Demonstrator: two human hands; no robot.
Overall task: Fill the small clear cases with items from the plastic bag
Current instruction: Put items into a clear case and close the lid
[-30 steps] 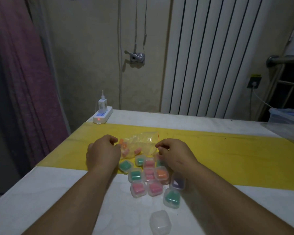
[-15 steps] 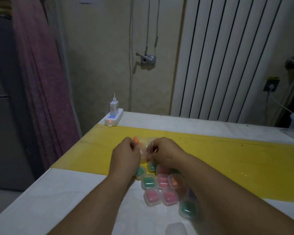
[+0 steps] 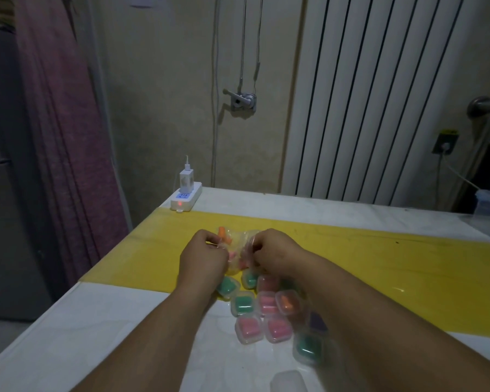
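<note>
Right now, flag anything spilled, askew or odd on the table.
Nothing spilled. Both hands, left and right, pinch the bag. The filled cases lie in a loose, uneven cluster; one empty case sits apart at the near edge.

A white table (image 3: 96,329) carries a broad yellow strip (image 3: 379,267) across its middle. At its far left corner lies a white power strip (image 3: 186,200) with a red light and a white charger (image 3: 186,179) plugged in. Behind stand a white ribbed radiator (image 3: 379,94), a purple curtain (image 3: 65,123) and a metal wall fitting (image 3: 242,99).
</note>
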